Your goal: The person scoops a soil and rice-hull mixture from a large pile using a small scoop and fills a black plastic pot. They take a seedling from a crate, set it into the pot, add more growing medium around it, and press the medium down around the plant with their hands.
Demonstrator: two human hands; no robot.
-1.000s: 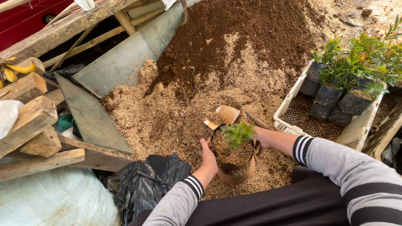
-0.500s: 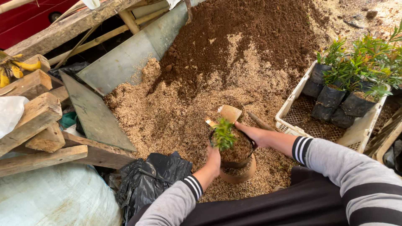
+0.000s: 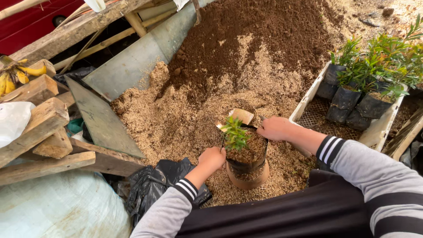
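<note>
Daylight; sawdust heap (image 3: 185, 114) under dark soil (image 3: 269, 31); wooden beams (image 3: 39, 128) left; metal sheet (image 3: 136, 61) leaning.

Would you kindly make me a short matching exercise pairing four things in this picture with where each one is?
Things:
1. seedling bag
2. bananas
3. white crate
4. black plastic sheet

Places:
A. far left, by the wooden blocks
B. at the right, holding potted seedlings
C. between the left hand and right hand
D. on the ground beside the left forearm

Pairs: 1-C, 2-A, 3-B, 4-D
</note>
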